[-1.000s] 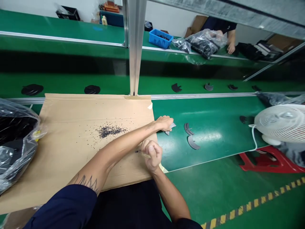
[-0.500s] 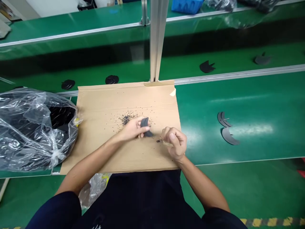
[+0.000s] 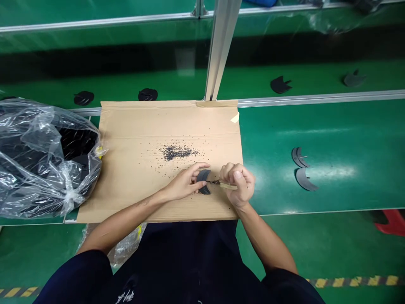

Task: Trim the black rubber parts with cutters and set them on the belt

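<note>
My left hand [image 3: 181,185] grips a curved black plastic piece [image 3: 203,175] between thumb and fingers, just above the cardboard sheet [image 3: 129,122]. In my closed right hand [image 3: 239,184] is a pair of small pliers [image 3: 215,182], dark at the jaws and pale yellow on the handles. Their tip meets the right side of the curved piece; whether the jaws are closed on it is too small to tell. Beyond my left hand, a heap of tiny black bits [image 3: 177,152] is scattered over the cardboard.
At left stands a clear plastic bag [image 3: 47,160] with black parts inside. Two curved pieces [image 3: 305,180] lie on the green table [image 3: 272,135] at right. An aluminium post [image 3: 221,50] rises behind the cardboard. Several dark parts [image 3: 280,85] lie past the far rail.
My left hand has moved right and nearer to me, bringing the curved piece to the pliers' tip. My right hand has shifted slightly right. The camera view has tilted down.
</note>
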Tool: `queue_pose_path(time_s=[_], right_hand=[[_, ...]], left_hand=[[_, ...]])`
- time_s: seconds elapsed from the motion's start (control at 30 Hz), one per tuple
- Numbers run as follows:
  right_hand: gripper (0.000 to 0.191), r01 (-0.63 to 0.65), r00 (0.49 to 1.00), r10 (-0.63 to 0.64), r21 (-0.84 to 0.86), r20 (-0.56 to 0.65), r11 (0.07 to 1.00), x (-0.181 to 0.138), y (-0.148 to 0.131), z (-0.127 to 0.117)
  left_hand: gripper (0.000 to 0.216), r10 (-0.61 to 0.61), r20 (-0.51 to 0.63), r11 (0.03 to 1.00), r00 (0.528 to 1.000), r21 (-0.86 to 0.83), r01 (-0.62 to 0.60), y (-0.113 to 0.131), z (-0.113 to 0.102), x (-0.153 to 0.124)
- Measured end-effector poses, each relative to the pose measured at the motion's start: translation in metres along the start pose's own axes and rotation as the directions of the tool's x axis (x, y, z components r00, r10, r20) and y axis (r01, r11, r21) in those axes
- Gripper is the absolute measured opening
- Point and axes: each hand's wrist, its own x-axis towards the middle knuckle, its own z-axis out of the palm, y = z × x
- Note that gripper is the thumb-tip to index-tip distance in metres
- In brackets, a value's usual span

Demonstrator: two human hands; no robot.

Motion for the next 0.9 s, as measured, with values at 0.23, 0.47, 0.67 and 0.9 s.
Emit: queue_pose_path(time_s=[0.23,0.47,0.67,0.9], right_hand=[[0.048,-0.011,1.000,0.011,-0.019,-0.011,1.000,-0.002,0.002,-0.001],[0.048,-0.007,1.000,0.007,-0.015,-0.019,1.000,-0.004,0.003,-0.001],[0.049,0.012,0.999,-0.013,-0.013,-0.049,1.000,-0.004,0.005,0.000],[0.049,0.037,0.998,-0.039,-0.040,-0.043,0.999,-0.006,0.007,0.001]], left_hand=[[0.040,-0.038,0.016,0.994,0.999,0.101,0.036,-0.003,0.005,0.008],[0.038,-0.095,0.000,0.955,0.995,0.284,0.091,0.011,0.010,0.008],[0.042,-0.110,-0.010,0.931,0.994,0.349,0.107,0.014,0.009,0.006],[0.040,-0.131,0.014,0.988,0.991,0.089,0.130,0.003,0.009,0.006]])
